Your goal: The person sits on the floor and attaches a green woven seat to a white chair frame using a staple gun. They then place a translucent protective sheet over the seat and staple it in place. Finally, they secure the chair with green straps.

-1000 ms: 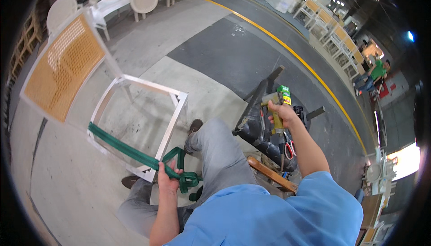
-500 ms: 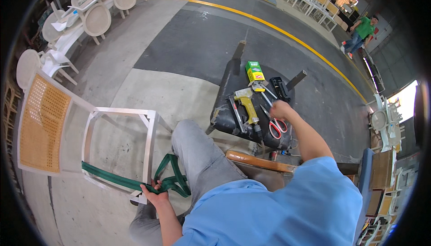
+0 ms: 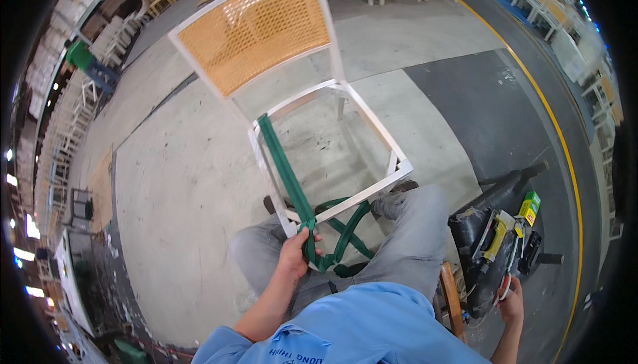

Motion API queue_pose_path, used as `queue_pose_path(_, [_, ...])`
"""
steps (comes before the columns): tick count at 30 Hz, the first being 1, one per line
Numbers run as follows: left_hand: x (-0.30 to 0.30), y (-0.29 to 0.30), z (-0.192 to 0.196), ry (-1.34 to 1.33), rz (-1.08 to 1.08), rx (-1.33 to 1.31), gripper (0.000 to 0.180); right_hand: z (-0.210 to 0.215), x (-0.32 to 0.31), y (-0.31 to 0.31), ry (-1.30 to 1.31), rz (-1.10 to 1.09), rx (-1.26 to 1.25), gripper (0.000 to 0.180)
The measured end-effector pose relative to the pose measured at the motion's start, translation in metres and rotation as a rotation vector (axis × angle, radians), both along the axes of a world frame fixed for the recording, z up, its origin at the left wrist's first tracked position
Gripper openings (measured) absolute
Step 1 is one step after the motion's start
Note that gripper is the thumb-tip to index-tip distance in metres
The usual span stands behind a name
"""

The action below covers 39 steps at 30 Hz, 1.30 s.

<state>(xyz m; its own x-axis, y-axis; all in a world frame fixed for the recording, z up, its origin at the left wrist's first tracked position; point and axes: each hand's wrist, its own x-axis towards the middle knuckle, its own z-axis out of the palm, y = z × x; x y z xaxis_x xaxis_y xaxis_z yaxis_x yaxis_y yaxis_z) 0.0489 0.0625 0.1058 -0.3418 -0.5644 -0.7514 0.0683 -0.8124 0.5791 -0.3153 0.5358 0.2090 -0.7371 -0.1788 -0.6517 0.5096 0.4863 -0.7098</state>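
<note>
A white chair frame (image 3: 374, 113) with a woven cane back (image 3: 256, 32) and an open seat stands in front of me. Green webbing (image 3: 287, 171) runs from the frame's rear left corner along the left side to the front rail. At the front left corner my left hand (image 3: 293, 255) grips that webbing, and its loose length hangs in loops between my knees. To my right, my right hand (image 3: 510, 303) is closed at the red handles of the scissors (image 3: 506, 287), low over a black padded stool. Its fingers partly hide the handles.
On the black stool (image 3: 475, 221) lie a yellow staple gun (image 3: 494, 241), a green and yellow box (image 3: 529, 207) and a black tool (image 3: 530, 251). A wooden armrest (image 3: 453, 301) is beside my right leg. A person in green (image 3: 81, 57) stands far left; chairs line the background.
My view has swung left, bringing the chair to the middle. The right hand has closed on the scissors' handles. My left hand still holds the webbing at the chair's front corner.
</note>
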Motion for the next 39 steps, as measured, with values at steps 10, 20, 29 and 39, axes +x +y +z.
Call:
queue_pose_path(10, [0.012,-0.067,0.040,0.086,-0.081,-0.134,0.024,0.008,0.027,-0.315,0.871,1.508,-0.043,0.056])
queue_pose_path(20, [0.011,-0.063,0.047,0.078,-0.095,-0.133,0.022,-0.083,0.085,-0.472,1.139,2.155,-0.099,0.045])
queue_pose_path(29, [0.019,-0.057,0.050,0.066,-0.121,-0.138,0.020,-0.106,0.097,-0.490,1.219,2.228,-0.250,0.032])
queue_pose_path(39, [-0.013,-0.002,0.052,0.139,-0.191,-0.103,0.020,-0.130,0.116,-0.453,0.973,1.918,-0.372,0.036])
